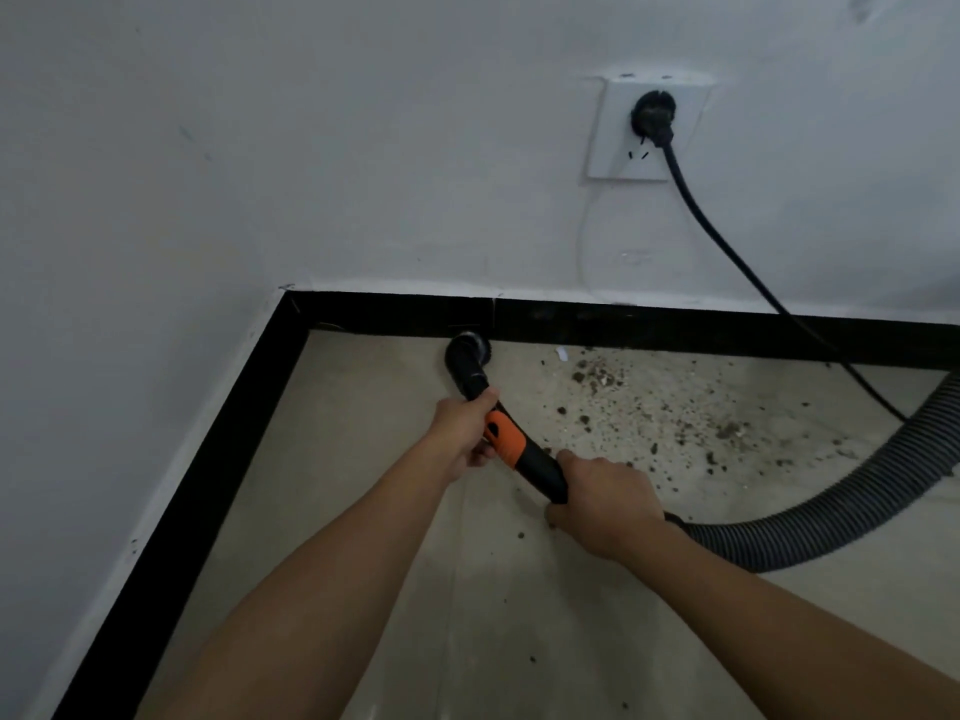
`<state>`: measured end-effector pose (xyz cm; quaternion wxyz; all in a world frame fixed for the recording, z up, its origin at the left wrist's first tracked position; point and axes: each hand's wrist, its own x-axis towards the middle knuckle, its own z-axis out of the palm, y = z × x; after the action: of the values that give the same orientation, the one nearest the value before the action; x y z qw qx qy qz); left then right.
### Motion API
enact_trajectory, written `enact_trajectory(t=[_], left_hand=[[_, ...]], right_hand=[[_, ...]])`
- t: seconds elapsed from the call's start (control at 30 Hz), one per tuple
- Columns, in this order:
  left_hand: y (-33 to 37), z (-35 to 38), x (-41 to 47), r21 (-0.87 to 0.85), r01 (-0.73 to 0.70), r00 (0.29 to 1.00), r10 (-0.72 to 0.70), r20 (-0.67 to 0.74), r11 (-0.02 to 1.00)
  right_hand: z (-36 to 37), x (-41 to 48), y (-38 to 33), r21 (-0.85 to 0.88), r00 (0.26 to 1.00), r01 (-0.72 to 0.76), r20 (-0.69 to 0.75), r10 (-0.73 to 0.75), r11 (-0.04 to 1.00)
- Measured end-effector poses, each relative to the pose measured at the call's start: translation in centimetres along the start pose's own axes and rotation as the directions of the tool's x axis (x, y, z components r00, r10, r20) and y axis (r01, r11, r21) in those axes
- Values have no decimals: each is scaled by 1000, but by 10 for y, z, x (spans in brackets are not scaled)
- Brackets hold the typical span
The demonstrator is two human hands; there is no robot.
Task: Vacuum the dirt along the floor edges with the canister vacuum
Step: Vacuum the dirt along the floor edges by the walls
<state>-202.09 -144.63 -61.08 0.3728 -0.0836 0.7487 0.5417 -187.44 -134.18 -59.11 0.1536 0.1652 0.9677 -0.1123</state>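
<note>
Well, got the right hand (602,504) nearest, fingers curled tight round the back end of the black wand (540,472), right where the ribbed grey hose (831,517) joins and loops off to the right over the floor (363,511). Then the left hand (462,433) further up, gripping beside the orange collar (503,440). Ends in a round brush nozzle (467,353) down at the black baseboard (649,327). Dark crumbly dirt (597,377) scattered just right of it. Black plug (652,116) in the wall socket (613,148) beyond.
</note>
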Motion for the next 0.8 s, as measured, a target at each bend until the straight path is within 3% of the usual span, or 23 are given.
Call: enact_trajectory(t=[0.23,0.37,0.6,0.8], left_hand=[[11,118,-7,168,-23,969,-19,246,986],[14,122,-9,162,-20,965,-23,260,987],[9,73,-1,85,-19,994,10,112,996],[13,126,-8,143,-13,970,-22,240,990]], right_hand=[[-1,-52,85,-8,962,-271,-24,270,963],[-6,-53,90,-21,967,-253,-34,252,967],[1,-29,57,-3,992,-120,-45,119,993],[-6,-55,95,-25,970,-238,-63,236,971]])
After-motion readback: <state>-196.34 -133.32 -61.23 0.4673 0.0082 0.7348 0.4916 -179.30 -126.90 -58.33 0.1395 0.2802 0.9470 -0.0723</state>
